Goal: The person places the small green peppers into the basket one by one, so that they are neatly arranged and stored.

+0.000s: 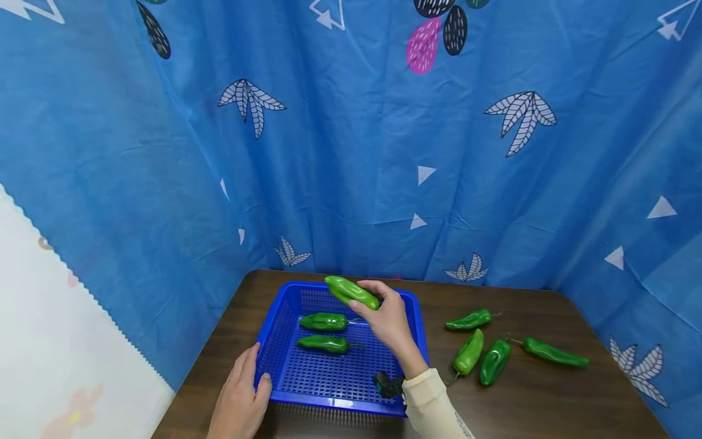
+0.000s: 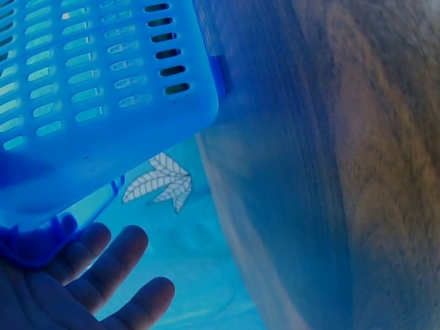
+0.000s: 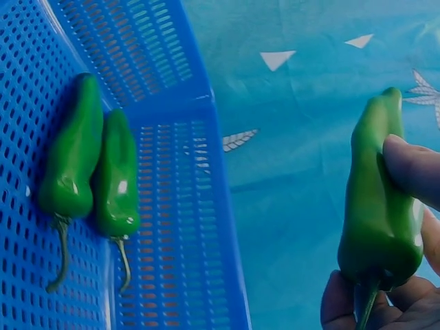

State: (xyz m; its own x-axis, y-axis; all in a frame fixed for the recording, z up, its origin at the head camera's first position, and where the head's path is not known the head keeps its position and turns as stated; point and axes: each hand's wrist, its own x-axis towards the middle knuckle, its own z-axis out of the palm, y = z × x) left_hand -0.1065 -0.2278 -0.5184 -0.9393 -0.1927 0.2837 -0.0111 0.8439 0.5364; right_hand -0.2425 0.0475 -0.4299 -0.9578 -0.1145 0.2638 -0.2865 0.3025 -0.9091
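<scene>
My right hand (image 1: 392, 320) holds a green pepper (image 1: 348, 291) above the far part of a blue plastic basket (image 1: 340, 403). In the right wrist view the held pepper (image 3: 378, 199) has its stem pointing down, with thumb and fingers around its right side and lower end. Two more green peppers, one farther back (image 1: 323, 321) and one nearer (image 1: 323, 344), lie side by side on the basket floor. At the basket's near left corner, my left hand (image 1: 239, 396) holds the rim between thumb and fingers. Several of its fingers (image 2: 117, 265) show loosely extended in the left wrist view.
Several green peppers lie on the brown wooden table (image 1: 526, 402) right of the basket, among them a long one (image 1: 556, 353) and a lighter one (image 1: 468, 352). A patterned blue curtain (image 1: 356, 152) hangs behind the table. A black device (image 1: 386, 385) sits at my right wrist.
</scene>
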